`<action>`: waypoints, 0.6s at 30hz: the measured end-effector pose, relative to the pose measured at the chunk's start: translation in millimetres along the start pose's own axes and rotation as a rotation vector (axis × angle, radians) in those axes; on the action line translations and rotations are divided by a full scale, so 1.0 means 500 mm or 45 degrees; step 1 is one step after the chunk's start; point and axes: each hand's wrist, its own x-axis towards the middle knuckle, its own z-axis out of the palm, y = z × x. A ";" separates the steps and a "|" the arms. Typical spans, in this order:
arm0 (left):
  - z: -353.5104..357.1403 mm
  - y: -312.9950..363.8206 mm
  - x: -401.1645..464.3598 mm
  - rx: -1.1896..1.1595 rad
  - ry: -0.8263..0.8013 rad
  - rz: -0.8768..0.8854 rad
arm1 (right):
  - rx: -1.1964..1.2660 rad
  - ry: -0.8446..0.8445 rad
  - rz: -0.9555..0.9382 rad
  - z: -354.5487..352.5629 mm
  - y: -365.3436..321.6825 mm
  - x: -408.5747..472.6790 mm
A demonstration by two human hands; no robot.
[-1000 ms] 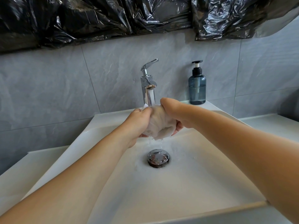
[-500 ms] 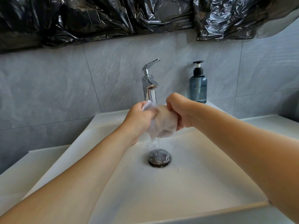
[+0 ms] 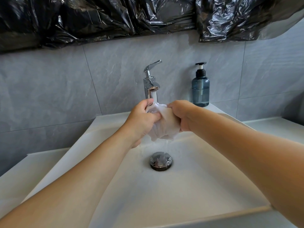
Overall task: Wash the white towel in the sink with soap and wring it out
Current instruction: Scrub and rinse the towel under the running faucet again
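Both hands, left hand (image 3: 141, 119) and right hand (image 3: 182, 116), grip the bunched white towel (image 3: 164, 127) under the running faucet (image 3: 150, 83); rinsing underway, final wringing apparently pending.

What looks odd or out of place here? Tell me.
Crumpled black plastic sheeting is hung across the wall above the faucet, hiding whatever is behind it. Nothing else stands out.

White towel (image 3: 164, 124), white sink (image 3: 181, 186), blue-grey soap bottle (image 3: 200, 91), glossy black plastic sheeting (image 3: 115, 18)
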 end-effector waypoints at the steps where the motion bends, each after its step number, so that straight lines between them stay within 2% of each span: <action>1: 0.001 -0.001 0.002 -0.025 0.000 -0.022 | 0.011 0.005 -0.003 0.001 0.001 -0.001; 10: -0.011 0.008 0.006 -0.098 0.105 -0.198 | 0.123 0.068 -0.066 0.003 -0.005 -0.005; 18: -0.014 0.013 -0.010 -0.044 -0.013 -0.425 | 0.176 0.080 -0.076 -0.007 -0.010 0.000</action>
